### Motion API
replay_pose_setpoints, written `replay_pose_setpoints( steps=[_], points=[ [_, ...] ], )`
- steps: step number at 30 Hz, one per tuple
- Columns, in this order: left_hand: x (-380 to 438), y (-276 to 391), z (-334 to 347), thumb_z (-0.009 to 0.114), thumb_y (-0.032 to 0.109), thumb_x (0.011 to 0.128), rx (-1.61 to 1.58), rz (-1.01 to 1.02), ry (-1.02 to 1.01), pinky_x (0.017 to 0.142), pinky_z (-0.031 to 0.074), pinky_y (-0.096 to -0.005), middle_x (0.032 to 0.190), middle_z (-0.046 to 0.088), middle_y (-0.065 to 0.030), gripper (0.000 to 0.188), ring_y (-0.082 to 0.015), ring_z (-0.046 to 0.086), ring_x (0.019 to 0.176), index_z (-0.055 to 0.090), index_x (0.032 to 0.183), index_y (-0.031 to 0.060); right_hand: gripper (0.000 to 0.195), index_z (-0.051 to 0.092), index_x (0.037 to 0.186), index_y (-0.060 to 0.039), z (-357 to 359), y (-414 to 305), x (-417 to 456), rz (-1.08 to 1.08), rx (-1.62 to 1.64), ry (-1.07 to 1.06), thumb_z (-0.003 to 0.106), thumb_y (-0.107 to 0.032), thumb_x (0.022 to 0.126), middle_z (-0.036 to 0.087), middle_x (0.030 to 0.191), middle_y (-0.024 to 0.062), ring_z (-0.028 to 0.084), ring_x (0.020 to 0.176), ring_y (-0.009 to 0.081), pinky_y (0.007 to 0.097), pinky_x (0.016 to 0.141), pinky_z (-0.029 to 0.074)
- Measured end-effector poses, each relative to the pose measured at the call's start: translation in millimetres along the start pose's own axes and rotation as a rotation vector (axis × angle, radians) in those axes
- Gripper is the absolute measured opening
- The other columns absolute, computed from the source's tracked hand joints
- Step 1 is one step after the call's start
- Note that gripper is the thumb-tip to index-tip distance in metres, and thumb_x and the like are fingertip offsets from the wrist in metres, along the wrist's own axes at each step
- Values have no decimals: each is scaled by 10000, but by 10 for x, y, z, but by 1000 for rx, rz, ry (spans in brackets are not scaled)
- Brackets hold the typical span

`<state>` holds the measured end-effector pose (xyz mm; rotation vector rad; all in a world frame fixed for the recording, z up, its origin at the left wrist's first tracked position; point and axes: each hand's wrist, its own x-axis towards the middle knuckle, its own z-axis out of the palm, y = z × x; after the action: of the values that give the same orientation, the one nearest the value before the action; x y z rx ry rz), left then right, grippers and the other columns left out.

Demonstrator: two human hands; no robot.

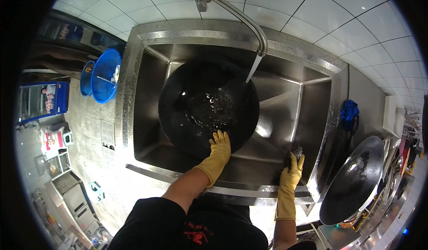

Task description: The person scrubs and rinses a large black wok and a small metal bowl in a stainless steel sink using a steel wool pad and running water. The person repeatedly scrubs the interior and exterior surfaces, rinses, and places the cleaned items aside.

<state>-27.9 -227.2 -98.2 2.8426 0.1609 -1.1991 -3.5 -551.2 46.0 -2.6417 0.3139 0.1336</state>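
Observation:
A large black wok [207, 82] sits in a stainless steel sink [234, 168], with water moving in its bottom. Water runs from the steel faucet [240, 14] into the wok's right side. My left hand [219, 153], in a yellow rubber glove, lies on the wok's near inner side with its fingers spread and nothing seen in them. At the sink's right part, my right hand [292, 176], also gloved, has its fingertips at a dark metal scouring pad [297, 151]; whether they grip it is hard to tell.
Right of the sink stands a second wok [356, 183], tilted, beside utensils. A blue cloth [349, 110] lies near the sink's right rim. Blue bins [106, 76] stand on the floor to the left. The tiled wall [297, 2] rises behind the faucet.

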Motion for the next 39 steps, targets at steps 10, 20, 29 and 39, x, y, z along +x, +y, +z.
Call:
replay_pose_setpoints(
  steps=[10,20,29,39],
  points=[
    [-843,-93,-1191,529,524,1186,-40,322,18,1016,638,-516,1562,608,-374,809,-446,700,1359,469,1624,-154,730,781,1458,-246,-43,90,34,-2,-49,7,625,103,836,452,1776,283,596,1506,478,462,1236,541],
    [-1390,-462,-2749,619,185,1064,-63,695,114,882,642,-516,1248,758,-133,397,-379,776,1087,709,1444,252,729,779,1464,-280,-30,54,46,35,-120,-43,611,94,860,471,1772,257,613,1487,462,461,1243,535],
    [-2160,-413,-4099,874,403,1032,-1505,352,-220,605,356,-228,772,630,106,337,-6,508,668,808,861,121,739,763,1491,-299,-87,65,91,95,-172,-80,608,66,867,475,1774,243,614,1493,455,449,1252,526],
    [-1766,-307,-3491,919,454,990,-1872,251,-170,613,331,-232,788,614,110,347,-14,448,661,769,868,165,716,808,1440,-258,284,546,75,74,143,180,622,40,817,500,1720,345,624,1500,438,411,1225,544]
  ],
)
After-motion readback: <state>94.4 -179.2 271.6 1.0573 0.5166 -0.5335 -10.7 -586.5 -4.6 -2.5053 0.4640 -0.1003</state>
